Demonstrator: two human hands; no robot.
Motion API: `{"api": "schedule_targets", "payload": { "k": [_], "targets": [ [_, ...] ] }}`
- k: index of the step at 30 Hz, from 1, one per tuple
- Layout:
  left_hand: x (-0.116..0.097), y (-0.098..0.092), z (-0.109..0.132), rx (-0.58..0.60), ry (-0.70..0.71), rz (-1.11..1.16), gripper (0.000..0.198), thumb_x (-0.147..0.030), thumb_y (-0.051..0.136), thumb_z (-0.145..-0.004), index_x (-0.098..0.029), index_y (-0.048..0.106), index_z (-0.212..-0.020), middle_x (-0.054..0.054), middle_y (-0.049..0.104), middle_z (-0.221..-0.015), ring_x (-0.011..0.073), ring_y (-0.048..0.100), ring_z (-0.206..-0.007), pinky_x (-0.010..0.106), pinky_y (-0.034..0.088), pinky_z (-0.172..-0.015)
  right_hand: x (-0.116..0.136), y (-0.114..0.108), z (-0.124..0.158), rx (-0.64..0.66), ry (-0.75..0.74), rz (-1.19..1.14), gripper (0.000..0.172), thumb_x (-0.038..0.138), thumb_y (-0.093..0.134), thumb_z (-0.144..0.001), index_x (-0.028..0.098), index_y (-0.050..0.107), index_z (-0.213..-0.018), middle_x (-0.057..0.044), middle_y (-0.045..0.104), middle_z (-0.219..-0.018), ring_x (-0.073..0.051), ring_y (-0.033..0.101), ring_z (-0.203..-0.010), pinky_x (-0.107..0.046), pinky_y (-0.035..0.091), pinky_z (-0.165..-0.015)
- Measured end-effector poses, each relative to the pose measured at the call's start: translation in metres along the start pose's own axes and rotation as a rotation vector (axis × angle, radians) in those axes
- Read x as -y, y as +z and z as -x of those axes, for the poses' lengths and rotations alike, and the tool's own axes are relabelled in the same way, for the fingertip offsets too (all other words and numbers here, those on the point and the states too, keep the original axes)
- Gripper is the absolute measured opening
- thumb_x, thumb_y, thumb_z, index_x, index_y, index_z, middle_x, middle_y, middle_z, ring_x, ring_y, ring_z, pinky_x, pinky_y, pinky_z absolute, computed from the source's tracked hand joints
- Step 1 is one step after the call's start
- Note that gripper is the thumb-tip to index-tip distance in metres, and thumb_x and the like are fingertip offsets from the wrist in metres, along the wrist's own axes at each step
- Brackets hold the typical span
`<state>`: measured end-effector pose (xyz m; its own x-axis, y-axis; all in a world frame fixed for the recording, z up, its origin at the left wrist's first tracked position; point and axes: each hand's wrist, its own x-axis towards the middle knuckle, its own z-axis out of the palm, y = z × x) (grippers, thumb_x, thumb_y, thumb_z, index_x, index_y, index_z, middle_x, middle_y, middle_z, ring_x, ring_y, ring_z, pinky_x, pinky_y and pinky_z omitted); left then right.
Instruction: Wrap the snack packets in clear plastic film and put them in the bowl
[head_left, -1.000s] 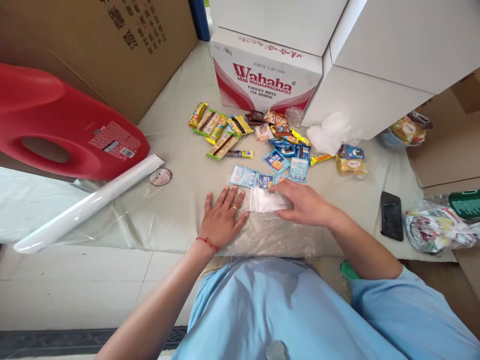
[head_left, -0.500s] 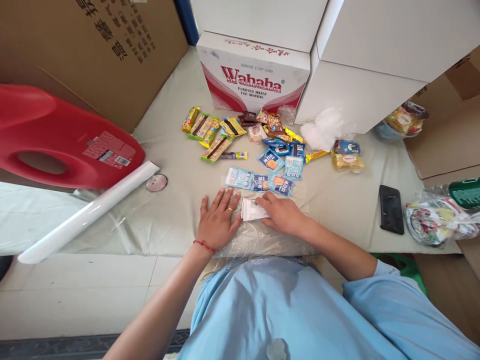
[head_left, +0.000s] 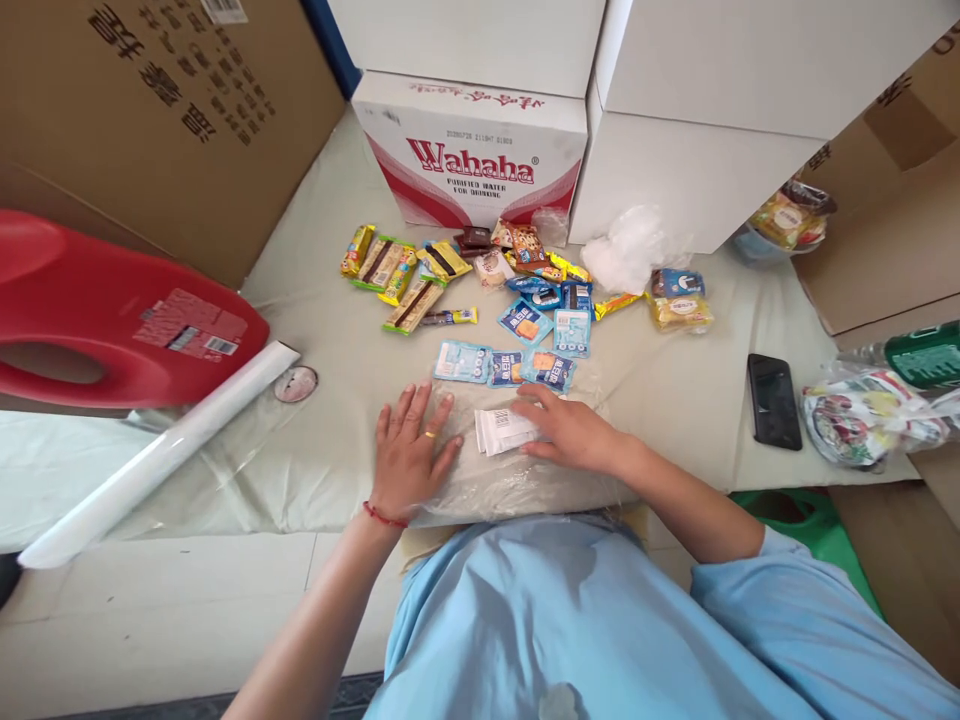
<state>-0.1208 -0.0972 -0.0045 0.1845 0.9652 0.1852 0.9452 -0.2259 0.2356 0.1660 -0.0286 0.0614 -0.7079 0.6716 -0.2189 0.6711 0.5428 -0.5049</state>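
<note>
At the near edge of the bench [head_left: 675,410], the left hand [head_left: 411,450] lies palm down with its fingers spread, on or beside a sheet of clear plastic film [head_left: 480,495]. The white packets [head_left: 501,430] lie on that film between the two hands, their left ends uncovered. The right hand [head_left: 574,432] curls over their right end, fingers on the far side and thumb on the near side; whether it pinches them or merely rests there, I cannot tell. Just beyond the packets stretches a row of three blue pouches [head_left: 463,361], and behind these lies a loose cluster of wrapped snacks [head_left: 412,300] in front of the Wahaha carton [head_left: 472,150]. A black phone [head_left: 775,402] lies well apart to the right, a white roll [head_left: 161,452] to the left.
</note>
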Motion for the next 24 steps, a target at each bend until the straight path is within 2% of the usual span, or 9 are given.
{"api": "schedule_targets", "payload": {
  "k": [2,5,8,9,11,14,18,21,24],
  "targets": [
    [0.005,-0.006,0.010,-0.057,0.073,0.004,0.059,-0.027,0.050,-0.098,-0.037,0.049,-0.156,0.005,0.045,-0.166,0.0290,0.027,-0.161,0.057,0.017,-0.131,-0.010,-0.003,0.020,-0.120,-0.057,-0.126,0.047,0.036,0.059,-0.102,0.025,0.051,-0.146,-0.017,0.047,-0.155,-0.029,0.061,-0.130,-0.047,0.055,-0.103],
    [0.013,-0.018,0.026,0.022,0.236,0.056,0.073,-0.006,0.044,-0.087,-0.040,0.054,-0.151,-0.002,0.061,-0.153,0.0226,0.034,-0.158,0.055,0.012,-0.133,-0.022,-0.005,0.061,-0.196,-0.186,-0.246,0.052,0.049,0.061,-0.101,0.029,0.051,-0.148,-0.015,0.057,-0.144,-0.028,0.056,-0.135,-0.048,0.052,-0.110],
    [0.020,-0.027,0.038,0.177,0.317,0.116,0.077,-0.003,0.041,-0.078,-0.037,0.062,-0.144,-0.002,0.066,-0.147,0.0218,0.039,-0.155,0.055,0.012,-0.133,-0.028,0.011,0.097,-0.150,-0.240,-0.195,0.084,0.063,0.076,-0.086,0.029,0.044,-0.156,-0.017,0.052,-0.152,-0.034,0.049,-0.141,-0.054,0.047,-0.115],
    [0.021,-0.029,0.040,0.214,0.318,0.129,0.075,-0.005,0.042,-0.077,-0.036,0.063,-0.142,-0.001,0.065,-0.148,0.0227,0.040,-0.155,0.055,0.012,-0.132,-0.028,0.019,0.105,-0.153,-0.221,-0.156,0.085,0.061,0.077,-0.086,0.029,0.044,-0.157,-0.018,0.051,-0.154,-0.035,0.048,-0.142,-0.057,0.047,-0.116],
    [0.023,-0.030,0.042,0.254,0.306,0.144,0.071,-0.012,0.044,-0.080,-0.032,0.060,-0.146,0.002,0.060,-0.154,0.0262,0.038,-0.156,0.058,0.012,-0.131,-0.029,0.038,0.112,-0.194,-0.134,-0.094,0.066,0.049,0.070,-0.095,0.029,0.048,-0.154,-0.018,0.055,-0.150,-0.035,0.051,-0.139,-0.060,0.048,-0.113],
    [0.021,-0.025,0.037,0.239,0.287,0.135,0.066,-0.036,0.053,-0.090,-0.027,0.049,-0.155,0.010,0.049,-0.163,0.0336,0.035,-0.157,0.063,0.008,-0.129,-0.029,0.051,0.106,-0.278,-0.017,-0.127,0.037,0.032,0.050,-0.104,0.031,0.061,-0.140,-0.014,0.070,-0.126,-0.030,0.066,-0.116,-0.054,0.058,-0.099],
    [0.014,-0.015,0.021,0.168,0.231,0.099,0.065,-0.063,0.060,-0.090,-0.028,0.060,-0.145,0.015,0.049,-0.162,0.0382,0.039,-0.153,0.067,0.010,-0.127,-0.029,0.025,0.081,-0.342,-0.025,-0.311,0.029,0.034,0.045,-0.107,0.030,0.071,-0.120,-0.010,0.072,-0.118,-0.023,0.071,-0.108,-0.041,0.061,-0.093],
    [0.009,-0.011,0.004,0.126,0.131,0.138,0.042,-0.053,0.050,-0.099,-0.032,0.073,-0.126,0.009,0.057,-0.156,0.0327,0.044,-0.150,0.063,0.018,-0.126,-0.036,-0.005,0.061,-0.334,-0.023,-0.395,0.026,0.035,0.050,-0.105,0.026,0.073,-0.111,-0.011,0.071,-0.126,-0.022,0.070,-0.114,-0.040,0.058,-0.098],
    [0.003,-0.008,-0.010,0.055,-0.030,0.215,0.040,-0.042,0.041,-0.104,-0.033,0.079,-0.110,0.004,0.062,-0.151,0.0291,0.044,-0.150,0.060,0.025,-0.125,-0.049,-0.021,0.045,-0.255,0.089,-0.495,0.028,0.037,0.052,-0.102,0.023,0.075,-0.110,-0.011,0.067,-0.136,-0.020,0.073,-0.099,-0.038,0.063,-0.084]
  ]
}}
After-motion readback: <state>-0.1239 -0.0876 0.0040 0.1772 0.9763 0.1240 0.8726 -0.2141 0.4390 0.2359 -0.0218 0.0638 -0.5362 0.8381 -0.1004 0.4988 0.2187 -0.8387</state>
